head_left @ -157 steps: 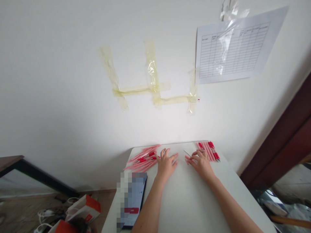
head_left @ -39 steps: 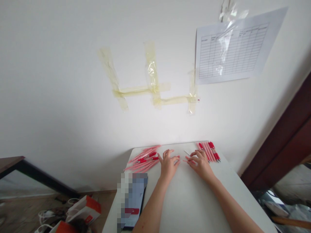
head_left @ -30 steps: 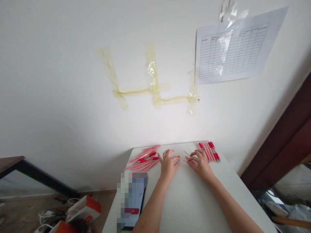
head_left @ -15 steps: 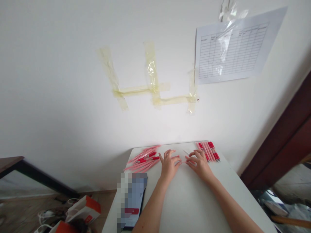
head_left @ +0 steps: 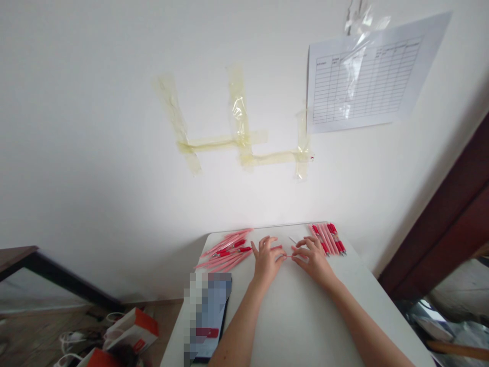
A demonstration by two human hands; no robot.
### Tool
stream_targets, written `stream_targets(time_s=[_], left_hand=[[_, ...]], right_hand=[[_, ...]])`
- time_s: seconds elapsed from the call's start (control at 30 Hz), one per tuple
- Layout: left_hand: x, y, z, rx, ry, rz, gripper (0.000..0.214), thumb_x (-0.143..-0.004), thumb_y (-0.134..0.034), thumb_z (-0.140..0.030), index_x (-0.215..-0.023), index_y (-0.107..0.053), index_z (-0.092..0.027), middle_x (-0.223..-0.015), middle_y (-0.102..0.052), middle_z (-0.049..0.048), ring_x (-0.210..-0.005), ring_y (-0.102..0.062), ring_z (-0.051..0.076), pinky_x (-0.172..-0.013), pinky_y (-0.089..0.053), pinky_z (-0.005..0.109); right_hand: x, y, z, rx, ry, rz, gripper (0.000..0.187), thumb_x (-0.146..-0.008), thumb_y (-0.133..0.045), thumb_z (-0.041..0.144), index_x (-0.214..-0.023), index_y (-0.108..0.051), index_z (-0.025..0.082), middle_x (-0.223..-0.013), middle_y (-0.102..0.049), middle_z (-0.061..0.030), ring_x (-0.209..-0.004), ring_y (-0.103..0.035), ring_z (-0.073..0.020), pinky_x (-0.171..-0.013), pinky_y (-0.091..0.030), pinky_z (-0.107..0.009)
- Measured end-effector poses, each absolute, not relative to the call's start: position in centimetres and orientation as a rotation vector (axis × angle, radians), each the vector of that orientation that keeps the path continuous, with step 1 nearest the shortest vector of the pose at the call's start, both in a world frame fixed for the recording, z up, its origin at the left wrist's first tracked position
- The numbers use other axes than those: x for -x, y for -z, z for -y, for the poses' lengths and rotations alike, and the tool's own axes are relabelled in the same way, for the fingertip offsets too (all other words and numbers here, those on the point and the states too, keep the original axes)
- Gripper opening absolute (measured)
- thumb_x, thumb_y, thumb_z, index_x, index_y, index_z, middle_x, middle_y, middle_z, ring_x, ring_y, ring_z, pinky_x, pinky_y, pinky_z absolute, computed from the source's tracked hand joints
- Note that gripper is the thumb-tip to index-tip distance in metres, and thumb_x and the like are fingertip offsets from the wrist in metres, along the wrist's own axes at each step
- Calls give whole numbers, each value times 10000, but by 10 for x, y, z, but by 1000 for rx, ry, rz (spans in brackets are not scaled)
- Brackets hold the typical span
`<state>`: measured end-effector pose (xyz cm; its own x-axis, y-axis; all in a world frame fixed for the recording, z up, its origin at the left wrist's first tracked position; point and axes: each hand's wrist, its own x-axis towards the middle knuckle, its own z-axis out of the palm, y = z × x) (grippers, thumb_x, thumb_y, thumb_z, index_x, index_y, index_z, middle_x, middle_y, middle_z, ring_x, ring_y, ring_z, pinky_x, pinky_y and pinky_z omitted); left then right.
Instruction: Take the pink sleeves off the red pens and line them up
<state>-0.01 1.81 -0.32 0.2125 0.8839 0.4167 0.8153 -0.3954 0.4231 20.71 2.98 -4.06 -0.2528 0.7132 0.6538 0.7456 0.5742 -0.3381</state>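
Note:
My left hand and my right hand face each other over the far part of the white table. Between their pinched fingertips runs a thin pink stick, one end at each hand; its exact kind is too small to tell. Just beyond the right fingers lies a slim pale rod. A bit of pink shows behind the left fingers. Left of my left hand is a loose pile of long pink sticks with red pens among them. Right of my right hand, more pink sticks lie side by side with red pens.
The white table meets a wall bearing yellowed tape and a taped printed sheet. A phone-like device, partly pixelated, lies at the table's left edge. Orange-and-white boxes and cables are on the floor at left.
Both hands keep nearly the same place and pinch. The fingertips shift only slightly around the thin pink stick; the piles and device stay put.

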Motion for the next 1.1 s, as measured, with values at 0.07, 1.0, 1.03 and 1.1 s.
stream_targets(time_s=[0.07,1.0,1.03,1.1], left_hand=[[0,3,-18,-2357,-927,-1657,76,-817,-767,-312,-876,-757,-359,-1356,-599,-24,-1383,-420,270,-1185,-35,751],[16,5,-27,-2305,-744,-2096,236,-818,-747,-302,-1052,-741,-334,-1380,-567,56,-1374,-396,342,-1142,-70,810],[16,5,-27,-2304,-740,-2113,227,-822,-742,-299,-1047,-743,-331,-1380,-565,58,-1376,-392,344,-1142,-68,810],[16,4,-27,-2297,-734,-2148,198,-828,-732,-286,-1022,-748,-325,-1384,-562,60,-1382,-384,345,-1143,-57,811]], right_hand=[[-207,41,-30,1163,53,1999,127,-888,-679,355,-979,-758,315,-1078,-678,-73,-1125,-532,-302,-993,-466,-561],[-216,40,-33,1224,69,1890,168,-912,-624,374,-906,-783,322,-1066,-658,-85,-1142,-497,-314,-977,-469,-549],[-217,40,-33,1225,71,1885,174,-913,-623,385,-900,-782,316,-1062,-658,-87,-1142,-497,-314,-978,-469,-551],[-218,41,-34,1230,76,1877,181,-915,-622,399,-891,-779,310,-1058,-660,-86,-1144,-496,-316,-977,-468,-553]])
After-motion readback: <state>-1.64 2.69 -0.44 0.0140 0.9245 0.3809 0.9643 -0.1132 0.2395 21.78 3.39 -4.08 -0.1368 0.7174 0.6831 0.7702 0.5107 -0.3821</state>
